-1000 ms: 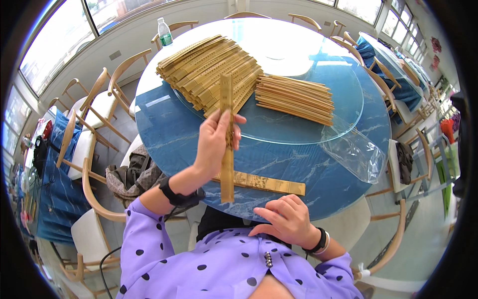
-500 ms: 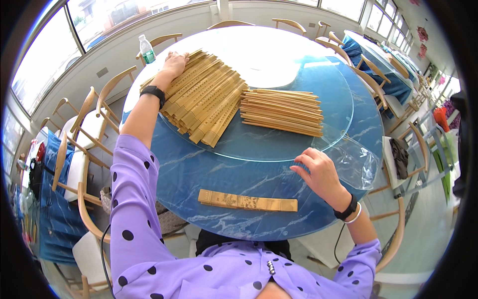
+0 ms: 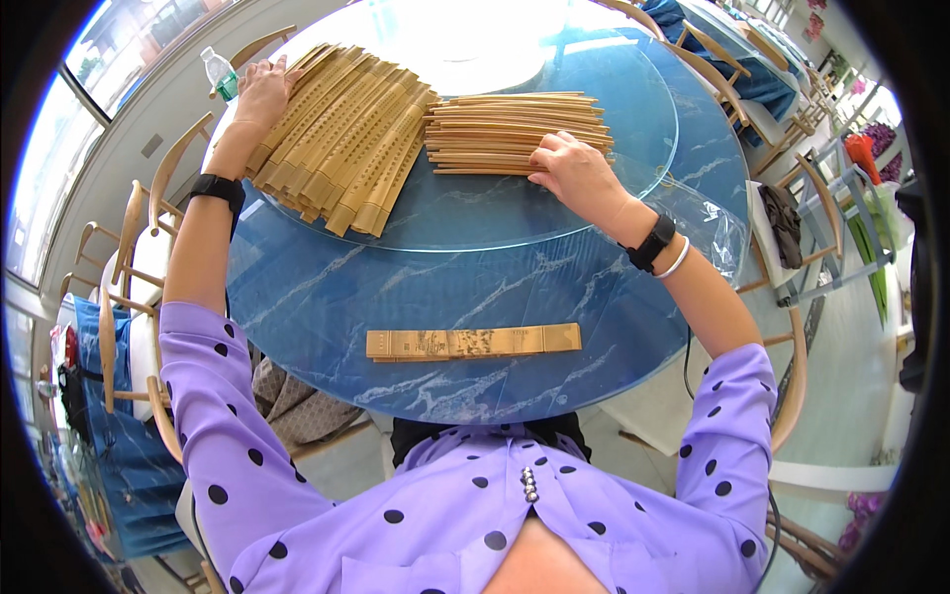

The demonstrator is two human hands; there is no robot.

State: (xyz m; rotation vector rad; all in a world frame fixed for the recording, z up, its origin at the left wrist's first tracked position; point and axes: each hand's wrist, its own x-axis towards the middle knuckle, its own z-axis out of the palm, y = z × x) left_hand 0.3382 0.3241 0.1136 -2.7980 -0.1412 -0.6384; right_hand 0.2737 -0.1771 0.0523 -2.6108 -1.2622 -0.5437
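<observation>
A fanned pile of long gold paper chopstick sleeves (image 3: pixel 341 139) lies at the left of the round table's glass turntable. My left hand (image 3: pixel 263 91) is at the pile's far left edge, fingers bent and closed on a sleeve there. Right of the sleeves is a stack of wooden chopsticks (image 3: pixel 510 124), lying crosswise. My right hand (image 3: pixel 579 173) reaches onto the stack's near right part, thumb and fingers closing on chopsticks; the fingertips are partly hidden. Close to me a small stack of printed gold sleeves (image 3: pixel 473 342) lies flat on the blue marbled tabletop (image 3: pixel 445 386).
A clear plastic bag (image 3: pixel 708 223) lies at the table's right side. Beyond my left hand stands a plastic bottle (image 3: pixel 220 74). Wooden chairs (image 3: pixel 188 178) surround the table. A grey patterned cloth item (image 3: pixel 297 406) is below the near left edge.
My right hand has moved forward from above the near tabletop onto the chopstick stack. My left hand stays at the sleeve pile. The whole view has shifted.
</observation>
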